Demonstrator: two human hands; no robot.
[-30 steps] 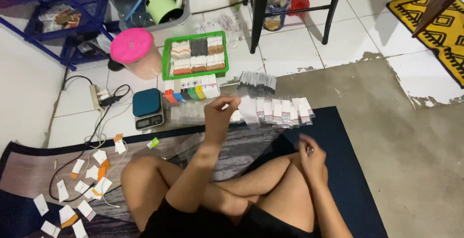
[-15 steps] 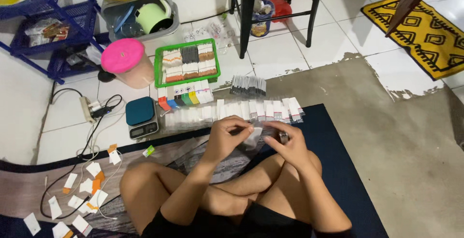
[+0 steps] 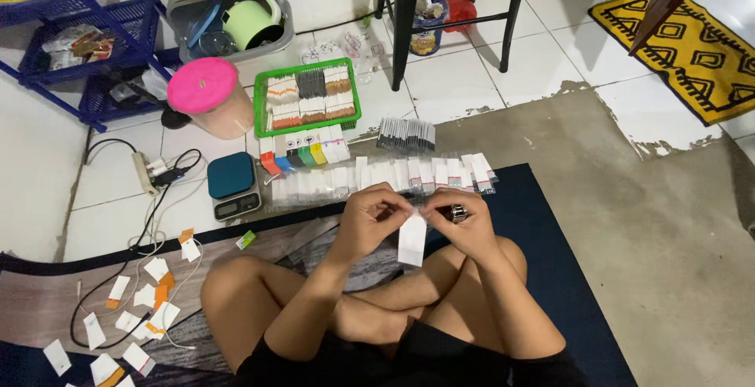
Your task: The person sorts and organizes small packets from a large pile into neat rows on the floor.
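You hold a white slip (image 3: 411, 239), and more white and orange slips (image 3: 130, 320) lie on the grey wood-pattern mat (image 3: 47, 300). The basket (image 3: 307, 96) is green, the lid (image 3: 202, 85) pink, the scale (image 3: 233, 185) dark teal. The rug (image 3: 692, 49) is yellow with black triangles, and the rack (image 3: 71, 49) is blue.

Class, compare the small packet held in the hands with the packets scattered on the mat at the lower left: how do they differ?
The held packet hangs upright, pinched at its top by the left hand and right hand; the scattered packets lie flat and untouched. The held packet looks plain white; several scattered packets show orange parts. The held one is single, the scattered ones many. Both are small, pale and rectangular.
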